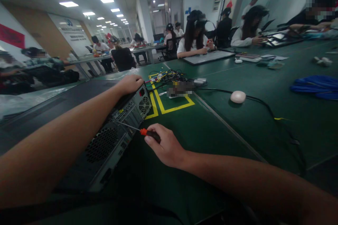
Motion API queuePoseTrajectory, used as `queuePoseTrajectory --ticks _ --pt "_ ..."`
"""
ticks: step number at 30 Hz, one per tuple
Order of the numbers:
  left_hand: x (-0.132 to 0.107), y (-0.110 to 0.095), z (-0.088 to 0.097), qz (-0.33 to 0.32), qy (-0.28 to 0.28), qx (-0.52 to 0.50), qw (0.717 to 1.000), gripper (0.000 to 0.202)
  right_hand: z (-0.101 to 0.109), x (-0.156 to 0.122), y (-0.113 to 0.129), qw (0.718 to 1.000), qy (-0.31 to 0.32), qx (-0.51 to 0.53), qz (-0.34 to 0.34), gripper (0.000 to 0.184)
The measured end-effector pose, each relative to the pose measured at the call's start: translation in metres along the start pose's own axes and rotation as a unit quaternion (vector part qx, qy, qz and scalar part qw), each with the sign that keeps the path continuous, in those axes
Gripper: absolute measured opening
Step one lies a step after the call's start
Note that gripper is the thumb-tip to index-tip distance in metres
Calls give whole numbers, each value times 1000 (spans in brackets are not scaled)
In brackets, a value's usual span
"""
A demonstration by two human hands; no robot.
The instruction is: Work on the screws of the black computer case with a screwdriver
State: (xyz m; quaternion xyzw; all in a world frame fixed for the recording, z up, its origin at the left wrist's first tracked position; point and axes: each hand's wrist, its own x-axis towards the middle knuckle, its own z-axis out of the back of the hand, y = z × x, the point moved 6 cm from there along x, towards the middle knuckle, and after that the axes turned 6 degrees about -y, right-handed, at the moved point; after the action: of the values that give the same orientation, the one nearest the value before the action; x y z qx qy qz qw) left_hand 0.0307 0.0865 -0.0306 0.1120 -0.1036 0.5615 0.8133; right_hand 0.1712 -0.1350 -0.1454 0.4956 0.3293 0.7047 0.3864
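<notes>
A black desktop computer case (105, 142) lies on its side, its grey rear panel with vents, slots and ports turned towards the right. At the far corner of its top face, my left hand (131, 84) presses down with the fingers curled at the edge. My right hand (169, 146) is closed around the handle of a screwdriver (144, 132) with a red collar and dark grip. Its thin shaft points left to the rear panel, near the expansion slots. Whether the tip sits in a screw is too small to tell. My left forearm crosses over the case.
Beyond the case lies a tangle of cables (174, 77) near yellow tape (176, 107) on the green tabletop (208, 133). A pale mouse (238, 97), a black cable and a blue bundle (317, 87) lie to the right. Several people work at tables behind.
</notes>
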Motion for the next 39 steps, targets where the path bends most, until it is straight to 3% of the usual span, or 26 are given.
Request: queuePoseTrajectory --ticks 6,9,13,18,39 --pt "-1 -2 2 3 4 -3 1000 56 0 2 -1 1000 2 -15 27 19" --pt "-2 -2 2 3 2 -11 1000 55 -1 1 0 1000 11 2 17 15" --pt "-2 -3 3 1 0 -11 1000 56 -2 -2 0 1000 14 2 -5 26" --pt "-3 -4 4 2 2 1 1000 57 -1 0 -1 1000 12 -7 -4 14" --pt "-1 -1 2 -1 -14 -9 1000 56 2 0 0 1000 3 -13 -9 12"
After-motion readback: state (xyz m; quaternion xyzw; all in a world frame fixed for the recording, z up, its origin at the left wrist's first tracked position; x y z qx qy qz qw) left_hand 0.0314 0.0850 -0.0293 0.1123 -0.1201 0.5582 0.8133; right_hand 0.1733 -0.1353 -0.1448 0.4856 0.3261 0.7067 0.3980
